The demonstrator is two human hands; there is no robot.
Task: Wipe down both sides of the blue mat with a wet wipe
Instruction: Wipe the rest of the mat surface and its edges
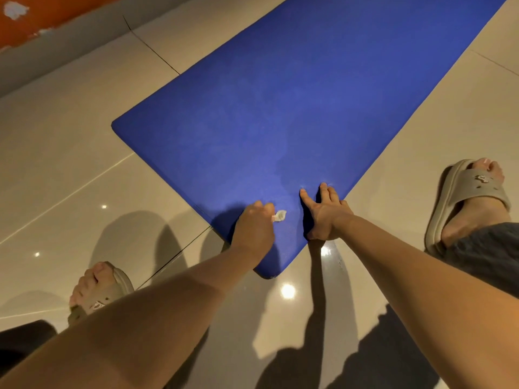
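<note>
Both hands down on the blue mat [280, 108], near its closest corner. Left hand [254, 228] curled into a closed grip around a small wadded wet wipe [280, 215], only a pale tip of it poking out past the knuckles, toward the right hand. Pressed knuckles-up onto the mat, just inside the near short edge. Right hand [323, 214] flat and spread, grip apart and clamped on nothing, fingers [325, 189] splayed forward onto the blue, heel of the palm at the mat's long right edge where mat meets floor. Just beside the left grip, a narrow strip of blue between the two, wipe tip lying in that strip.

Mat itself laid flat on the glossy beige tiled floor [84, 164], running diagonally away from the grips toward the upper right and out of frame. Faint darker patches on the blue ahead of the right hand's fingers; damp or shadow, cannot tell.

Near corner of the mat just behind the left wrist. Two feet in grey-beige slides: left slipper [112, 287] well out to the left of the left forearm, right slipper [466, 197] off to the right of the right grip, both on bare tile. Orange wall [42, 18] far beyond, top left.
</note>
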